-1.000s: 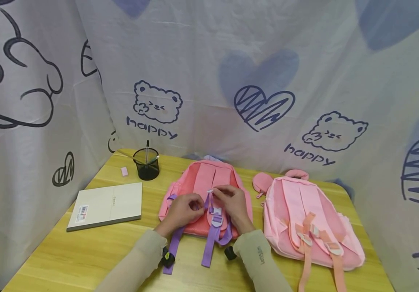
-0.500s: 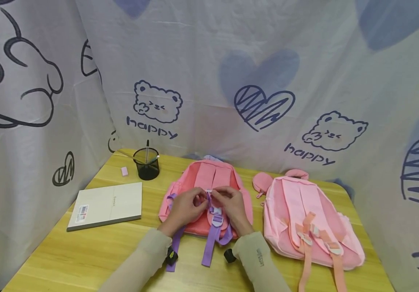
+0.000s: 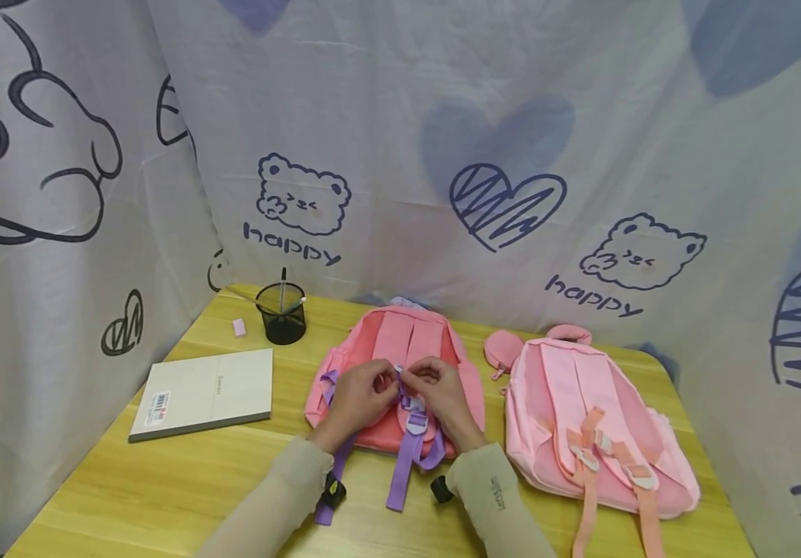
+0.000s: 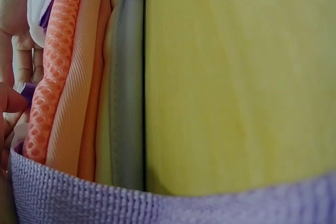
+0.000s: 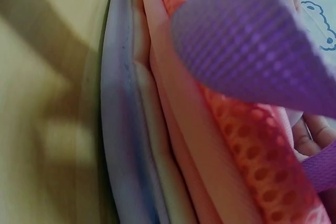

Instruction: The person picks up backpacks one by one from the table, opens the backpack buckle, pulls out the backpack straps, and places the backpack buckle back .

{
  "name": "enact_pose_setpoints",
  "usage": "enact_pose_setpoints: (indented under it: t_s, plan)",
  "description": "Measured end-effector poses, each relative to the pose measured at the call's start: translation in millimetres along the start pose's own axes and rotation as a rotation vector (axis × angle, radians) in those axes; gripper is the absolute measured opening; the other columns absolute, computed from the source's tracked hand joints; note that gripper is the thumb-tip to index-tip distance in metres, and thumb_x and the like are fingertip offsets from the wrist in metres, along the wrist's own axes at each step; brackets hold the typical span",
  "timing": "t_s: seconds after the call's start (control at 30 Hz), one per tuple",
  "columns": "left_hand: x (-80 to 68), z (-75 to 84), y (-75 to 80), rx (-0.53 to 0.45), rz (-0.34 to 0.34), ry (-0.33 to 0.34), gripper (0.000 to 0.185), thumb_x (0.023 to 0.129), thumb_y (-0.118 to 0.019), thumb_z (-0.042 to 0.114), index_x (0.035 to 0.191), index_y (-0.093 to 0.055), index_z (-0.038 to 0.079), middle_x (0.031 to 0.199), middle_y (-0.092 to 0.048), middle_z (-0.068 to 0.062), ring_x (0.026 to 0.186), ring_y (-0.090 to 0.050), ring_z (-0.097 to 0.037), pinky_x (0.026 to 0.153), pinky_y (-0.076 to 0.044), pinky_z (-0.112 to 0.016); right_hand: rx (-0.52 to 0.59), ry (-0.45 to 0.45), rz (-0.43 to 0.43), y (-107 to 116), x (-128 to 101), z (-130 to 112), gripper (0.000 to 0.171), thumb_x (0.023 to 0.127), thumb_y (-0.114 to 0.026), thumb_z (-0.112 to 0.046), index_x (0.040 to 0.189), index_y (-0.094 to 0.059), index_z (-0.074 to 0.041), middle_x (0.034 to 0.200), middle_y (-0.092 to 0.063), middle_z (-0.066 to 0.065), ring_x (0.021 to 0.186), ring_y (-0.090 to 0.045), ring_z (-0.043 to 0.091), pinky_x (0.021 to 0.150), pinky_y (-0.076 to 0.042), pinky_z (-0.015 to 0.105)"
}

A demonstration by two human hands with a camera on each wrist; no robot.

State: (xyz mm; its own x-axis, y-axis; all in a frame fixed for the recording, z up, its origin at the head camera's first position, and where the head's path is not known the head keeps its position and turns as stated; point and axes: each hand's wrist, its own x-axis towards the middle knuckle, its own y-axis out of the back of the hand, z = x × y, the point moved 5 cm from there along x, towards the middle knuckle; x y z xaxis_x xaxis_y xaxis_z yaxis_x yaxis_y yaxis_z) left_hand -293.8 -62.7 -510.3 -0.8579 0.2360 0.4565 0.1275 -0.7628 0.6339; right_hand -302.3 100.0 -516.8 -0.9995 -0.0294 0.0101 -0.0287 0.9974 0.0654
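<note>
**Purple strap pinched at the middle of the coral backpack**

Purple webbing runs down the back of the coral backpack point(image 3: 393, 364), which lies face down on the wooden table point(image 3: 163, 480). Both hands meet over its centre: the left hand point(image 3: 359, 397) and the right hand point(image 3: 442, 394) each curl their fingertips around the purple strap point(image 3: 400, 465) and the small white buckle point(image 3: 416, 422) threaded on it, so both are gripping, not resting. The left wrist view shows fingers point(image 4: 13, 51) pressed against the white plastic at the edge of the orange mesh padding.

Left of the backpack lies a closed notebook point(image 3: 205, 391); behind that, toward the curtain, a black mesh pen cup point(image 3: 280, 312) stands with a small pink eraser point(image 3: 238, 327) beside it. Right of the backpack lies a second, lighter pink backpack point(image 3: 596, 422), also face down, straps loose. A printed curtain point(image 3: 512, 139) closes off the back and sides.

The hold looks fine and fiddly. If either pinch slackens, the webbing could slip back through the buckle. A sideways tug might twist the strap or drag the light bag across the smooth tabletop.
</note>
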Motion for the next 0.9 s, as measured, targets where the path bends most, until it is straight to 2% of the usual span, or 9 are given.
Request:
enact_pose_setpoints:
  t_s: [0.47,0.63,0.8,0.9]
  plan:
    - [-1.1,-3.1,-0.1,-0.138,-0.024,0.062,0.012,0.087,-0.074,0.010,0.084,-0.067,0.019,0.071,-0.058,0.007,0.064,-0.052,-0.007,0.060,-0.043,-0.023,0.024,0.026,0.049,4,-4,-4,0.015,0.090,-0.081,-0.008,0.100,-0.075,0.002,0.092,-0.076,0.010,0.083,-0.072,0.011,0.075,-0.057,0.021]
    - [-0.9,-5.1,-1.8,-0.170,-0.038,0.093,0.008,0.093,-0.073,0.016,0.093,-0.066,0.020,0.078,-0.061,0.007,0.069,-0.055,-0.008,0.063,-0.046,-0.024,0.011,0.027,0.058,7,-3,-5,0.016,0.090,-0.081,-0.010,0.099,-0.075,0.001,0.091,-0.076,0.008,0.083,-0.072,0.010,0.074,-0.057,0.021]
    - [1.0,-9.4,-4.5,-0.320,-0.061,0.191,0.014,0.102,-0.068,0.027,0.113,-0.067,0.019,0.094,-0.068,0.001,0.080,-0.061,-0.011,0.074,-0.051,-0.025,-0.013,0.034,-0.001,7,0,-4,0.020,0.090,-0.082,-0.012,0.103,-0.074,0.000,0.098,-0.075,0.011,0.086,-0.072,0.013,0.077,-0.057,0.023]
    - [2.8,-10.8,-5.1,-0.406,-0.077,0.225,0.019,0.103,-0.066,0.031,0.116,-0.069,0.017,0.098,-0.071,-0.003,0.082,-0.065,-0.015,0.076,-0.052,-0.025,-0.032,0.057,-0.034,6,0,-4,0.024,0.092,-0.080,-0.014,0.109,-0.072,0.001,0.104,-0.073,0.014,0.089,-0.071,0.013,0.080,-0.056,0.022]
